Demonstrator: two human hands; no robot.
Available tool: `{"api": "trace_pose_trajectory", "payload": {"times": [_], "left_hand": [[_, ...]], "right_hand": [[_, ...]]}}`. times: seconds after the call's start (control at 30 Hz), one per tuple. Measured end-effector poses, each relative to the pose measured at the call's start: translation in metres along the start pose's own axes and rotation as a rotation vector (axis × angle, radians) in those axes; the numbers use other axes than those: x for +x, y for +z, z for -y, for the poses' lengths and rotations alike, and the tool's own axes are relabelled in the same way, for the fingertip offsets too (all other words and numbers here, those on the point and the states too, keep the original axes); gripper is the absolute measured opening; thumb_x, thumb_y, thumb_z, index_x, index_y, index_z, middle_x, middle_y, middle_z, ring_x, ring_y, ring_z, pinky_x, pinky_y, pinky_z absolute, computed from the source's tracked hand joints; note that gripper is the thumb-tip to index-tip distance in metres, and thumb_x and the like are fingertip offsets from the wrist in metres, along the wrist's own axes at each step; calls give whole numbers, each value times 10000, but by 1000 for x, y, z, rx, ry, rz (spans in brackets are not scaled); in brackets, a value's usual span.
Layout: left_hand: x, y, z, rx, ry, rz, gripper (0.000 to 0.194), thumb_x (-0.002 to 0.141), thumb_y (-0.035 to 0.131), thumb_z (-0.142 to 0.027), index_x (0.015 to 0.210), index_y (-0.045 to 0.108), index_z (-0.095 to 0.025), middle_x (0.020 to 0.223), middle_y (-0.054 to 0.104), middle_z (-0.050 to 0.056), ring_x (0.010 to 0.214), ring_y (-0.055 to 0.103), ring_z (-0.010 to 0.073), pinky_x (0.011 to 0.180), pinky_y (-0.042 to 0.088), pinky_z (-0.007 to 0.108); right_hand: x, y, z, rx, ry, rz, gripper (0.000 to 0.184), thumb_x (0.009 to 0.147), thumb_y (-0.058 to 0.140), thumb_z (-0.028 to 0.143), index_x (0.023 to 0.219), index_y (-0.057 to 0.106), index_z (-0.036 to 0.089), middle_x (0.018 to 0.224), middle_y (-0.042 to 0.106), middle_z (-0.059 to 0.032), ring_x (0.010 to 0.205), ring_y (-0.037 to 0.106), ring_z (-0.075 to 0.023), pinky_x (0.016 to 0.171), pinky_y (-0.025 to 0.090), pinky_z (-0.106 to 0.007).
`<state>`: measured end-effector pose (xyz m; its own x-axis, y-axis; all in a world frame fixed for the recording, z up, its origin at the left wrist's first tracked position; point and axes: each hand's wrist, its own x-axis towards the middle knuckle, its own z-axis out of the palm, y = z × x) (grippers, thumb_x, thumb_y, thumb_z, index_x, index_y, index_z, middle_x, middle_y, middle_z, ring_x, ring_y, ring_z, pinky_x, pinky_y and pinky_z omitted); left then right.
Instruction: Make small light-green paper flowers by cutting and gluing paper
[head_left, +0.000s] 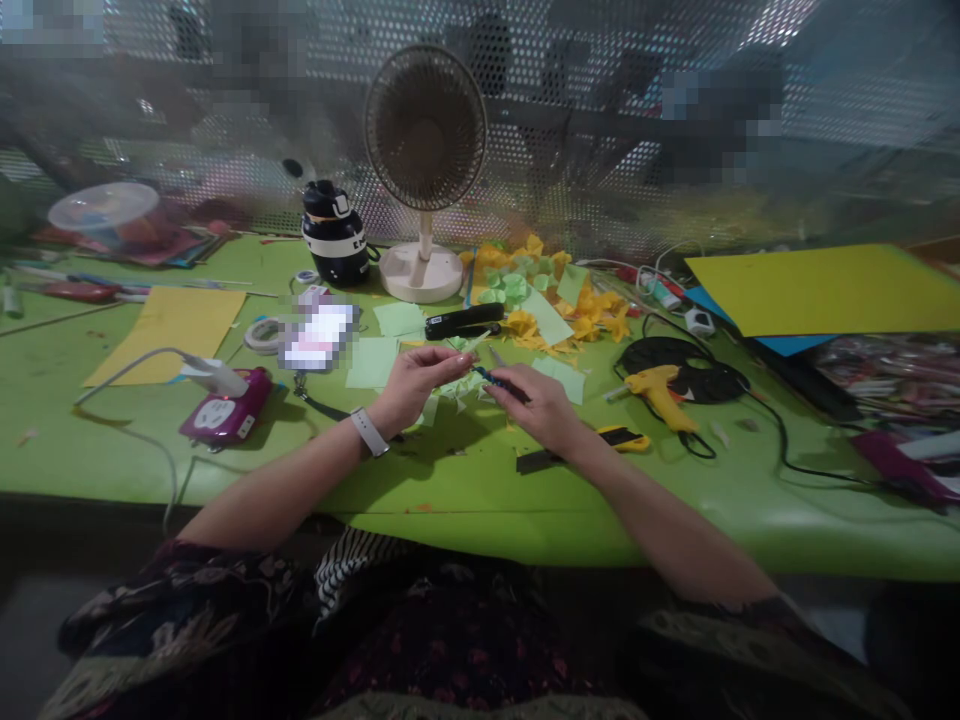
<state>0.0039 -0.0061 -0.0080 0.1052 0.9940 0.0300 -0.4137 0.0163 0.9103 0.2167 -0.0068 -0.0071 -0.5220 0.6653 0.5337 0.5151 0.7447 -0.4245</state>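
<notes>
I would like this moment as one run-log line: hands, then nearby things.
left hand: over pale green scraps, grip unclear | right hand: holding slim dark tool | nearby: yellow glue gun, fan

White fan (425,130) beside dark bottle (335,240); yellow glue gun (661,392).
</notes>
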Motion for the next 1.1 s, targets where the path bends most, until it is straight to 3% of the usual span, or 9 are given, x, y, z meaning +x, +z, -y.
{"api": "trace_pose_trajectory", "payload": {"times": [0.17, 0.73, 1.1], "left_hand": [[-2, 0, 2, 31, 65, 42, 236, 677, 893, -356, 789, 781, -182, 850, 787, 41, 810, 722, 132, 882, 562, 314], [-6, 4, -2, 65, 95, 39, 216, 673, 890, -358, 781, 791, -200, 890, 793, 55, 855, 729, 169, 937, 553, 372], [-5, 3, 0, 39, 81, 89, 222, 680, 891, -356, 820, 804, -207, 943, 799, 58, 901, 739, 178, 974, 552, 387]], "right_hand": [[-1, 2, -2, -13, 10, 8, 240, 987, 575, 330, 1134, 712, 199, 1047, 762, -102, 959, 719, -231, 855, 574, -367], [0, 2, -2, -18, 36, 1, 280, 974, 594, 377, 1160, 718, 208, 1048, 766, -99, 939, 722, -239, 817, 588, -387], [0, 1, -6, 45, 7, -16, 250, 966, 604, 319, 1150, 740, 217, 979, 765, -85, 851, 705, -216, 771, 583, -377]]}}
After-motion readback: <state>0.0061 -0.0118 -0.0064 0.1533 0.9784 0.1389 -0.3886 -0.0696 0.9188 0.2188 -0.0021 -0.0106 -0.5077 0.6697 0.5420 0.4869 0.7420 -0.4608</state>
